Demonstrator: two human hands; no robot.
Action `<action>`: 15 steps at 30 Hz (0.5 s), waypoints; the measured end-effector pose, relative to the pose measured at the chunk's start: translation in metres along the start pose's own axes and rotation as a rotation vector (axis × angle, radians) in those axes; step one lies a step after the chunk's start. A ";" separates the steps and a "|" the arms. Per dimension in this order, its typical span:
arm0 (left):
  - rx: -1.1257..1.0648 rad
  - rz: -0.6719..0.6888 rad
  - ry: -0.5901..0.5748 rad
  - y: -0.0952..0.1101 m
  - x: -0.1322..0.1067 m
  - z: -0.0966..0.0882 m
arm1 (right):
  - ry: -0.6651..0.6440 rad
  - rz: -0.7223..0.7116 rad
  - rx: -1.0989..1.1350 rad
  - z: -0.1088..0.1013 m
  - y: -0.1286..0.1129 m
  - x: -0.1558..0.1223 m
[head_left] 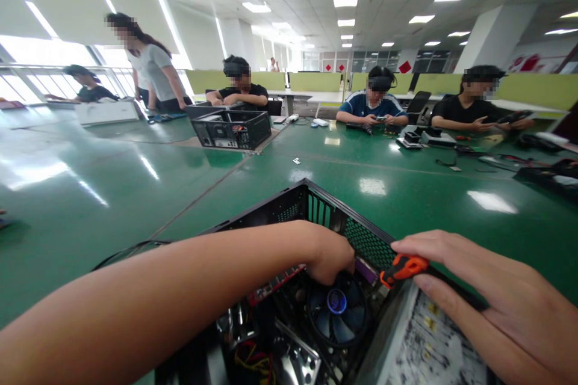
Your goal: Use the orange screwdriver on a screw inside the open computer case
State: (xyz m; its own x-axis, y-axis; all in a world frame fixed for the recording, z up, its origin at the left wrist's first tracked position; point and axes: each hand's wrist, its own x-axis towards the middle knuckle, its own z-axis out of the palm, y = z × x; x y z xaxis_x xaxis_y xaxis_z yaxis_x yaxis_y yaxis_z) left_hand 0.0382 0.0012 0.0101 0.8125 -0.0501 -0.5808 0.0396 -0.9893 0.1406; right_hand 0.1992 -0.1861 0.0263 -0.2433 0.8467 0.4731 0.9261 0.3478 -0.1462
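An open black computer case (316, 204) lies on the green table right below me. Inside it I see a round CPU fan with a blue hub (336, 307) and a red-edged board. My left hand (327, 255) reaches into the case just above the fan, fingers curled down out of sight; whether it holds anything is hidden. My right hand (487, 301) rests on the case's right edge and grips a screwdriver with an orange and black handle (404, 267), which points left towards the fan.
The green table (135, 192) stretches far ahead. A second black computer case (231, 129) stands further back. Several people sit or stand at the far side with tools, cables and small parts (424, 138) before them. A black cable (126, 249) lies left of my case.
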 end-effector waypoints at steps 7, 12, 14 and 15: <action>-0.013 0.016 -0.008 0.002 -0.002 -0.003 | -0.038 0.023 0.019 0.000 -0.003 0.000; -0.029 0.022 0.014 0.002 -0.002 -0.003 | -0.049 0.010 0.020 0.000 -0.003 -0.001; -0.032 0.025 0.016 0.001 -0.002 -0.002 | -0.072 0.006 0.016 0.000 -0.003 -0.001; -0.033 0.025 0.017 0.001 -0.002 -0.002 | -0.092 0.008 0.016 0.000 -0.003 -0.001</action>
State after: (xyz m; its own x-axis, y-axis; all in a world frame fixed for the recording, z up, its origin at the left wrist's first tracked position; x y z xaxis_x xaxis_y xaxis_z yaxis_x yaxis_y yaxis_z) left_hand 0.0381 0.0002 0.0132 0.8230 -0.0720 -0.5634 0.0383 -0.9827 0.1814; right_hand 0.1967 -0.1883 0.0266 -0.2623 0.8824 0.3906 0.9235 0.3469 -0.1635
